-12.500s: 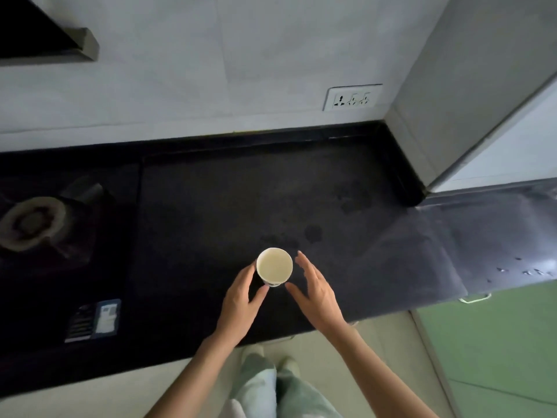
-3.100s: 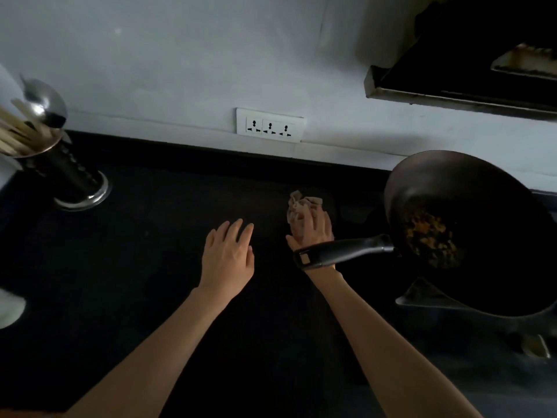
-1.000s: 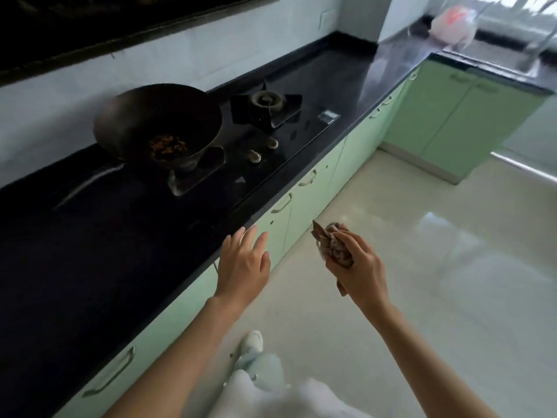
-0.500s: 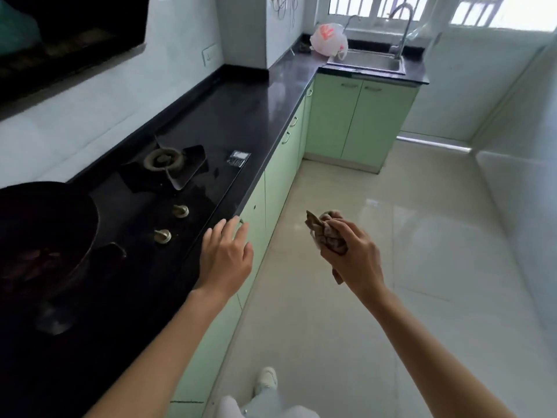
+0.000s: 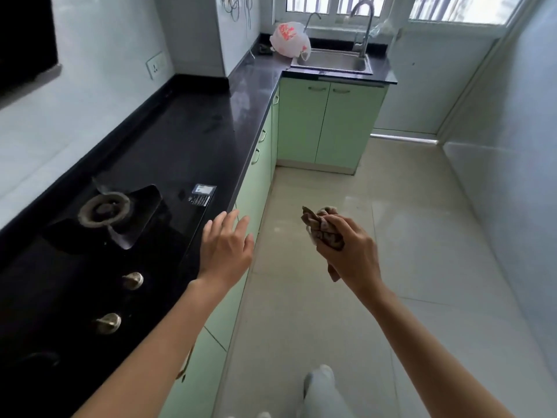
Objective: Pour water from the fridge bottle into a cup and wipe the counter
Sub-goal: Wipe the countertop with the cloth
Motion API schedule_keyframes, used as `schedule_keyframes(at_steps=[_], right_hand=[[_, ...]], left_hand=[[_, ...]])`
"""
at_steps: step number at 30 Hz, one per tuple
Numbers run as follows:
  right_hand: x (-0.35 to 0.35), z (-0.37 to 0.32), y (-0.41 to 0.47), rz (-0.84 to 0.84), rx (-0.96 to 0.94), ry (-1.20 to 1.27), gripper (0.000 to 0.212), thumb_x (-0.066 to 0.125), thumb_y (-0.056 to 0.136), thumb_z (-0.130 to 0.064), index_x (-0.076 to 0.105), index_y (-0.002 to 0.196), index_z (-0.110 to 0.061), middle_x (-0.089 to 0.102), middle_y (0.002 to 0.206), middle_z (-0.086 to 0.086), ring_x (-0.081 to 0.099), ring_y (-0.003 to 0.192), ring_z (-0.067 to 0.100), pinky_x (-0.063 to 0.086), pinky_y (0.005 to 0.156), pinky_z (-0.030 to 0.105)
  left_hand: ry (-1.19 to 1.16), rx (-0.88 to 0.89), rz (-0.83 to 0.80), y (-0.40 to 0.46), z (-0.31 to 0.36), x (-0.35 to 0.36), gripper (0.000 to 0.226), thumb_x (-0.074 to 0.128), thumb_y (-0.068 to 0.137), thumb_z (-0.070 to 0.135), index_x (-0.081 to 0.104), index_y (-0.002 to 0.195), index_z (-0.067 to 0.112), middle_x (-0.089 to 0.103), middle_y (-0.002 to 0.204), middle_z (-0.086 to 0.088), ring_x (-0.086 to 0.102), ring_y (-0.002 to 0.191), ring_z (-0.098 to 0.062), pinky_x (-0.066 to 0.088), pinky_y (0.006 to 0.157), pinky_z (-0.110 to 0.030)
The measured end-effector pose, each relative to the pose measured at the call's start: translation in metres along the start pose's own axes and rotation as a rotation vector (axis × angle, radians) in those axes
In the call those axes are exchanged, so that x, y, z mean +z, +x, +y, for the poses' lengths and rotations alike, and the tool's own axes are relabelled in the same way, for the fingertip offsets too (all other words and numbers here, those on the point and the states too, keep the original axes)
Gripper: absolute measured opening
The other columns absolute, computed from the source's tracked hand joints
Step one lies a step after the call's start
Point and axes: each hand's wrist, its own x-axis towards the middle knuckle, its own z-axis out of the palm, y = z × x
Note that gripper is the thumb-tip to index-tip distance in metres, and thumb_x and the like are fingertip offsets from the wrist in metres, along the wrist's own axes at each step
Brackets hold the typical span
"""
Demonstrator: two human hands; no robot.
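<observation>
At frame centre, two hands over the desk (image 5: 193, 131) edge.
Right hand (image 5: 351, 254) grips a crumpled cloth (image 5: 321, 229); left hand (image 5: 226, 248) fingers spread, empty.

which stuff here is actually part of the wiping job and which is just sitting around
Part of the job:
cloth, gripped in the right hand
black counter
left hand, open, holding nothing

Just there:
plastic bag
sink
gas burner
stove knobs
</observation>
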Motion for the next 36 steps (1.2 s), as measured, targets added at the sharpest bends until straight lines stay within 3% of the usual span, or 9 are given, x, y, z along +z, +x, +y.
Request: schedule_keyframes(at_steps=[6, 12, 17, 25, 32, 36], right_hand=[[0.024, 0.048, 0.078, -0.027, -0.010, 0.037, 0.039, 0.081, 0.073, -0.026, 0.068, 0.109, -0.016, 0.068, 0.114, -0.002, 0.067, 0.091, 0.023, 0.055, 0.072, 0.032], [0.040, 0.102, 0.184, -0.066, -0.079, 0.100, 0.039, 0.081, 0.072, -0.023, 0.069, 0.108, -0.013, 0.069, 0.111, 0.000, 0.066, 0.090, 0.023, 0.048, 0.074, 0.025], [0.054, 0.131, 0.269, -0.103, -0.175, 0.134, 0.039, 0.078, 0.071, -0.028, 0.070, 0.106, -0.013, 0.070, 0.109, 0.001, 0.067, 0.089, 0.023, 0.053, 0.074, 0.030], [0.120, 0.159, 0.354, -0.174, -0.242, 0.164, 0.039, 0.082, 0.070, -0.028, 0.070, 0.106, -0.016, 0.070, 0.108, -0.003, 0.066, 0.086, 0.017, 0.041, 0.073, 0.019], [0.204, 0.161, 0.440, -0.264, -0.309, 0.168, 0.040, 0.081, 0.073, -0.031, 0.069, 0.109, -0.019, 0.069, 0.113, -0.005, 0.066, 0.092, 0.019, 0.052, 0.076, 0.027], [0.250, 0.152, 0.494, -0.264, -0.349, 0.166, 0.038, 0.081, 0.074, -0.033, 0.069, 0.107, -0.020, 0.069, 0.109, -0.008, 0.065, 0.086, 0.016, 0.047, 0.073, 0.021]], left_hand=[[0.013, -0.031, -0.002, 0.072, 0.007, 0.037, 0.039, 0.052, 0.082, 0.023, 0.066, 0.114, 0.006, 0.063, 0.124, -0.017, 0.057, 0.115, -0.038, 0.045, 0.096, -0.055], [0.054, -0.109, 0.004, 0.161, 0.026, 0.064, 0.046, 0.041, 0.084, 0.029, 0.066, 0.115, 0.006, 0.063, 0.124, -0.018, 0.058, 0.114, -0.039, 0.046, 0.094, -0.055], [0.069, -0.195, 0.033, 0.221, 0.035, 0.078, 0.046, 0.042, 0.086, 0.030, 0.066, 0.116, 0.006, 0.063, 0.124, -0.017, 0.057, 0.115, -0.038, 0.046, 0.095, -0.053], [0.122, -0.285, 0.022, 0.291, 0.008, 0.113, 0.051, 0.035, 0.086, 0.033, 0.067, 0.113, 0.005, 0.066, 0.118, -0.016, 0.061, 0.110, -0.036, 0.049, 0.089, -0.050], [0.099, -0.352, 0.032, 0.373, -0.049, 0.155, 0.040, 0.051, 0.084, 0.027, 0.067, 0.114, 0.007, 0.066, 0.119, -0.015, 0.061, 0.110, -0.035, 0.050, 0.091, -0.049], [0.128, -0.359, 0.046, 0.420, -0.080, 0.175, 0.032, 0.066, 0.080, 0.018, 0.068, 0.110, 0.006, 0.068, 0.115, -0.016, 0.064, 0.106, -0.035, 0.052, 0.087, -0.050]])
